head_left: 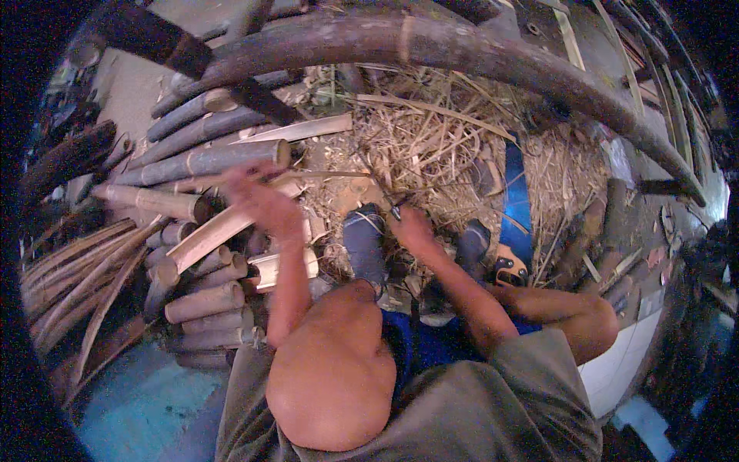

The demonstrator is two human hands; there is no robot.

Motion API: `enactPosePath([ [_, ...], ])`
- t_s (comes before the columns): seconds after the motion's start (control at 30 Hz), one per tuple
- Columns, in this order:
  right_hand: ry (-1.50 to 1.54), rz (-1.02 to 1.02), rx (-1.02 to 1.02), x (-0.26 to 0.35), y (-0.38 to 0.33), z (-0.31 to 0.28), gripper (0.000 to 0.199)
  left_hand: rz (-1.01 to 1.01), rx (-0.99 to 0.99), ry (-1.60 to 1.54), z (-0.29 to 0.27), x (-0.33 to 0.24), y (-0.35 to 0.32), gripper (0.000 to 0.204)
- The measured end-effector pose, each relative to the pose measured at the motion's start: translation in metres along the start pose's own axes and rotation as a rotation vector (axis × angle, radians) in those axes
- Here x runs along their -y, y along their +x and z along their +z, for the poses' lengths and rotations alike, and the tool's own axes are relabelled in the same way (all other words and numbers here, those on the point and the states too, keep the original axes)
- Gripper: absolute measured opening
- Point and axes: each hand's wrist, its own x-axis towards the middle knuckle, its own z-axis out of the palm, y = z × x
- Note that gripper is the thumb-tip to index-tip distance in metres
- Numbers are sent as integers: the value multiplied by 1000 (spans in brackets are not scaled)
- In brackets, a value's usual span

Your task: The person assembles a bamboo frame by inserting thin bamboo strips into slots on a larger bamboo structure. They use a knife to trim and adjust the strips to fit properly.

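My right hand is closed round the handle of a knife; its dark, narrow blade slants up and to the left, over a round wooden block. My left hand is raised over the cut bamboo on the left and smeared by motion, so its fingers do not show clearly. A thin bamboo strip runs from beside that hand to the knife blade. Just below my left hand lies a split bamboo piece, pale inside.
Stacked bamboo tubes and long split strips lie at left. Shavings cover the ground ahead. A handsaw with a blue blade lies right of my feet. A thick bamboo pole crosses the far side.
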Motion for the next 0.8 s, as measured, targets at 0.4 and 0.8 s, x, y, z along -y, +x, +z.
enactPosePath([
  [0.4,-417,-173,-201,23,3,-53,37,-1135,766,-642,-42,37,-55,29],
  [0.8,-512,-420,-12,59,34,-39,31,-1010,1106,-474,-87,-22,-66,35],
])
